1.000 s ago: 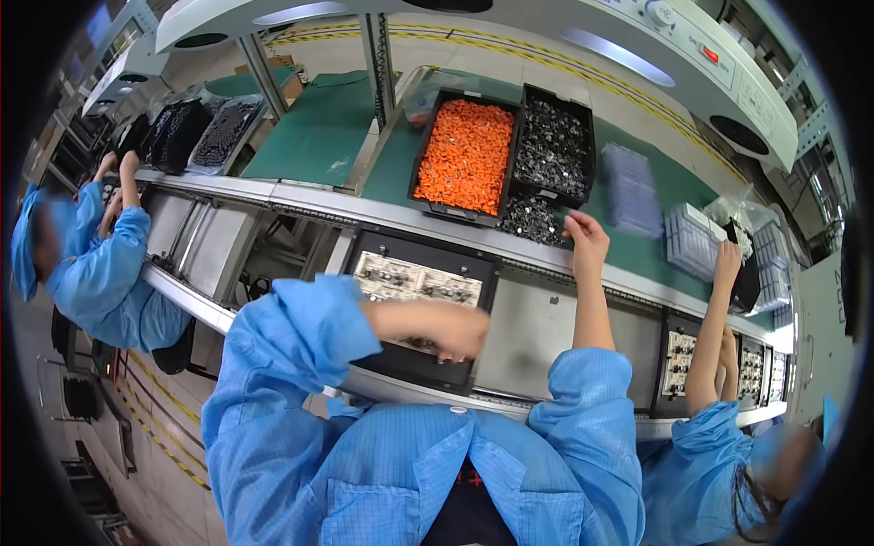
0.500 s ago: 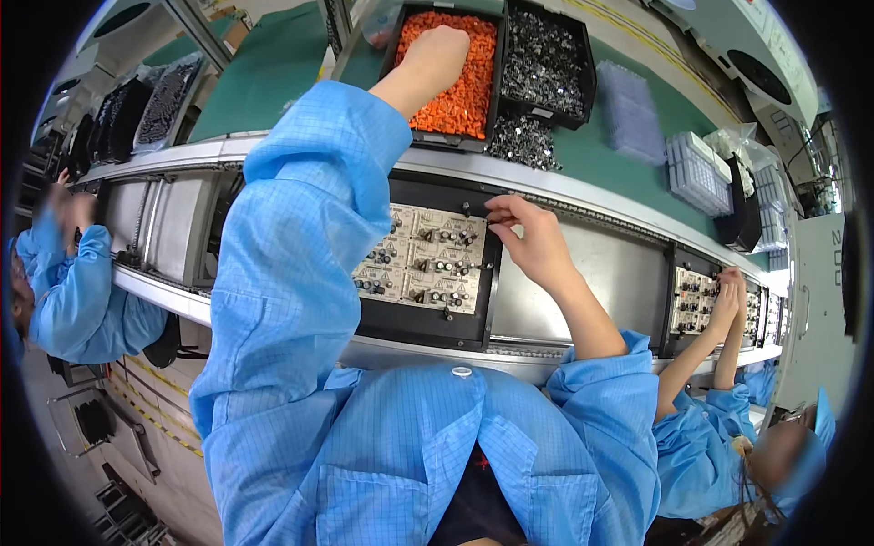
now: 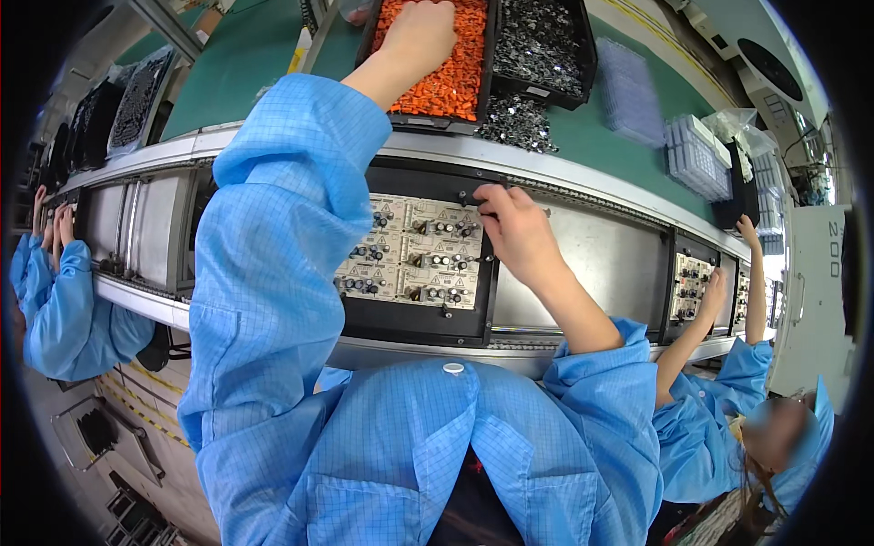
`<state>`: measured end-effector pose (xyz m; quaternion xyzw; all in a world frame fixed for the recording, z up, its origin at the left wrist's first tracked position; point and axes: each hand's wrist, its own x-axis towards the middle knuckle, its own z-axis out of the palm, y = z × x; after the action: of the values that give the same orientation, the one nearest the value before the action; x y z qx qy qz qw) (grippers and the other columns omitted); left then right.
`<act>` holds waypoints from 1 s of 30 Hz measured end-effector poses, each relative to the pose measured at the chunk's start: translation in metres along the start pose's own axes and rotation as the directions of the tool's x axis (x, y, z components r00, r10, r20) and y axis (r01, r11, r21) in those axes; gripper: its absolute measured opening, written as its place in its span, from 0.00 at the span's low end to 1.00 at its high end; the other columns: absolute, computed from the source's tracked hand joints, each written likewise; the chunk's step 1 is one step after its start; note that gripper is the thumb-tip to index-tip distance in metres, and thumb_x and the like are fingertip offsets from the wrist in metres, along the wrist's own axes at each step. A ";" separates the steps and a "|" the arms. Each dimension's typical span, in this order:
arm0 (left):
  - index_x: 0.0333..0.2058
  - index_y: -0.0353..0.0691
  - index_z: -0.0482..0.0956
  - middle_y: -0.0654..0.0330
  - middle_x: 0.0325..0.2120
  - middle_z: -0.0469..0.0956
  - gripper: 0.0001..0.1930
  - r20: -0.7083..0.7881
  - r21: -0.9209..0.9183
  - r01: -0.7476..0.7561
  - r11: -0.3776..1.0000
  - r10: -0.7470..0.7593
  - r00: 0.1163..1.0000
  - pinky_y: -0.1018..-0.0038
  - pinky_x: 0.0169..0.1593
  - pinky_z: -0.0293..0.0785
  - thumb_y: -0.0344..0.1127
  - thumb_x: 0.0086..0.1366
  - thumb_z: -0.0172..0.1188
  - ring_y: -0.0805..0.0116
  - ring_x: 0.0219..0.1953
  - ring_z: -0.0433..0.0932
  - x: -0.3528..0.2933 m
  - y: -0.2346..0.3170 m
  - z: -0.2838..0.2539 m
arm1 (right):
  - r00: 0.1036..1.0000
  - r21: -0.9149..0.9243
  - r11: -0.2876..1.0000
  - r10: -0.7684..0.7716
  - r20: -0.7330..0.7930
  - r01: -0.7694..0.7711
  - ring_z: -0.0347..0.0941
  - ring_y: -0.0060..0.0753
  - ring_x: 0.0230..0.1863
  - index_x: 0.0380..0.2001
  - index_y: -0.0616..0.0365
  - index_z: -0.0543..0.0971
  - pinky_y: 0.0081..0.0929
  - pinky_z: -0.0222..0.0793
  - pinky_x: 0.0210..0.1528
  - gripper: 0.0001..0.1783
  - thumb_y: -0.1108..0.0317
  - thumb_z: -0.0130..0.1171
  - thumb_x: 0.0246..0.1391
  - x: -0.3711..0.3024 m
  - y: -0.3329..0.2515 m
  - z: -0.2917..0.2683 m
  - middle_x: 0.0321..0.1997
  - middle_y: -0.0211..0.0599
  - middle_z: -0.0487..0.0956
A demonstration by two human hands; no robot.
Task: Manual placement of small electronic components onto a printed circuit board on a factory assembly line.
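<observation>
My left hand (image 3: 421, 41) reaches over a black bin (image 3: 428, 122) of small orange parts (image 3: 446, 96). Its fingers are curled down among the parts and their tips are hidden. My right hand (image 3: 519, 232) is at the upper right corner of a black carrier frame (image 3: 401, 326), beside a small dark knob on its rim. The fingers there are bent together with the thumb; whatever they hold cannot be made out. In the frame lies a cream circuit board panel (image 3: 408, 247) with several rows of small upright dark components. My left sleeve hides its left part.
A black bin of small dark and silvery parts (image 3: 543, 45) stands right of the orange ones, with loose parts (image 3: 517, 123) before it. Clear plastic trays (image 3: 628, 96) lie farther right. The conveyor rail (image 3: 592, 202) crosses the view. Co-workers in blue (image 3: 710, 428) work at both sides.
My left hand has shifted slightly up in the picture, still in the orange bin. My right hand's fingers have curled in closer at the frame's corner. The right co-worker's hands have moved apart.
</observation>
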<state>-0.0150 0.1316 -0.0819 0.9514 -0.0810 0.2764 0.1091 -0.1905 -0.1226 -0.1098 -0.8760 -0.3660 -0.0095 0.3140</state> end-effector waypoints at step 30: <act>0.40 0.30 0.83 0.60 0.32 0.83 0.12 0.515 -0.536 0.555 0.636 -0.274 0.812 0.81 0.34 0.76 0.33 0.64 0.65 0.78 0.28 0.78 -0.004 -0.003 -0.090 | 0.885 0.695 0.647 0.464 -0.033 -0.313 0.77 0.22 0.39 0.45 0.69 0.78 0.21 0.76 0.44 0.11 0.78 0.57 0.59 0.010 0.093 -0.055 0.40 0.35 0.81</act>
<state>-0.0633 0.1571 -0.0102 0.8744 0.0317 0.0020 0.4841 -0.1109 -0.1966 -0.1138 -0.7542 -0.1119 0.0994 0.6394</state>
